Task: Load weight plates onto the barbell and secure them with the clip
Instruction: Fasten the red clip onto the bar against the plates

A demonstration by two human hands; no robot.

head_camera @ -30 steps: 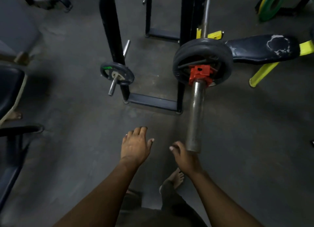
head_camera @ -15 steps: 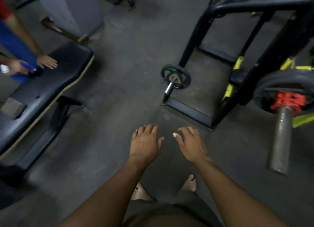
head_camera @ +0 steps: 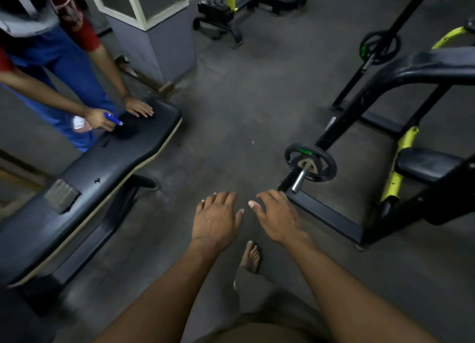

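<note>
both hands empty: left hand [head_camera: 215,221], right hand [head_camera: 279,216], seemingly mid-air.

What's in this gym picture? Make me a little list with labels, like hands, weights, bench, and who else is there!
left hand: open, palm down, holding nothing
right hand: open, palm down, holding nothing
near weight plate: black, on a short peg of the black rack
far weight plate: black, on another peg farther back
bench: black pad, at the left
other person: leaning over the bench, one hand flat on the pad, the other holding a spray bottle
barbell: not in view
floor: grey
</note>
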